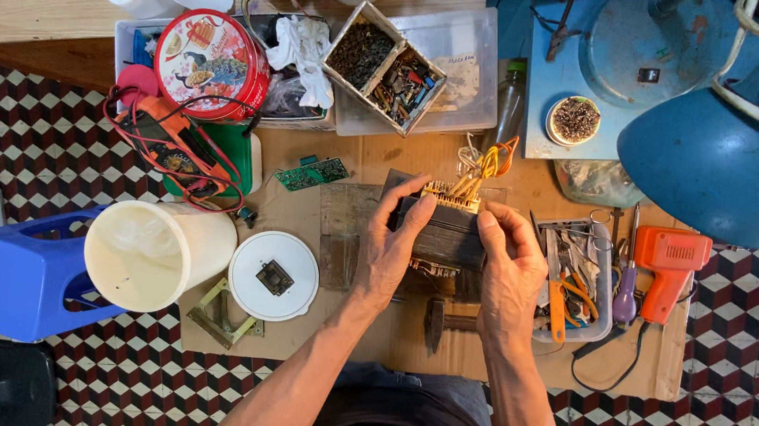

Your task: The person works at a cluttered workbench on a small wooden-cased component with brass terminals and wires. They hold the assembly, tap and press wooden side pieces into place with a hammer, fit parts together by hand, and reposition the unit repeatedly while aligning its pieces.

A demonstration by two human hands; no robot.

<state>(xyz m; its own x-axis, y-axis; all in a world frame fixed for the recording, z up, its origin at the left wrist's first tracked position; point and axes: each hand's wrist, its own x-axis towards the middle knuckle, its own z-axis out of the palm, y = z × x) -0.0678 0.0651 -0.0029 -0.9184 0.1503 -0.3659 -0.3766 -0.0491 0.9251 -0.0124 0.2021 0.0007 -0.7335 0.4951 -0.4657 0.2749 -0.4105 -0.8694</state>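
The transformer (441, 232) is a dark, blocky laminated core with a pale terminal strip along its far edge, from which yellow and orange wires (483, 163) rise. It sits over the cardboard sheet (366, 160) on the patterned floor, between both hands. The left hand (388, 247) clasps its left side, fingers curled over the top, thumb against the near face. The right hand (513, 269) grips the right side, fingers bent over the upper corner. Both forearms extend from the bottom edge and converge on it. A hammer (439, 323) lies just below. A tool tray (579, 281) sits to the right, near an orange soldering gun (667, 267).
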